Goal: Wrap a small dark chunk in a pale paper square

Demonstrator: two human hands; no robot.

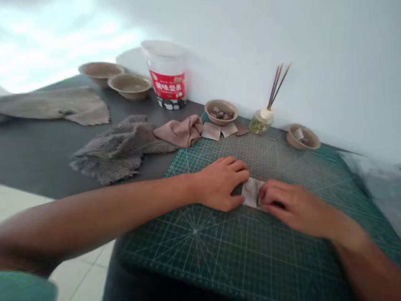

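A small pale cloth piece lies flat on the green cutting mat, between my two hands. My left hand rests on the mat at the cloth's left edge, its thumb and fingertips touching that edge, with a gap between thumb and fingers. At the cloth's right end, my right hand has its fingers curled and pressed together over the edge. The part of the cloth under the right fingers is hidden.
Behind the mat's middle stand a bowl of small dark pieces, cloth squares and a reed diffuser. Another bowl is back right. Leftward are a pink cloth, grey cloth, tub and two bowls.
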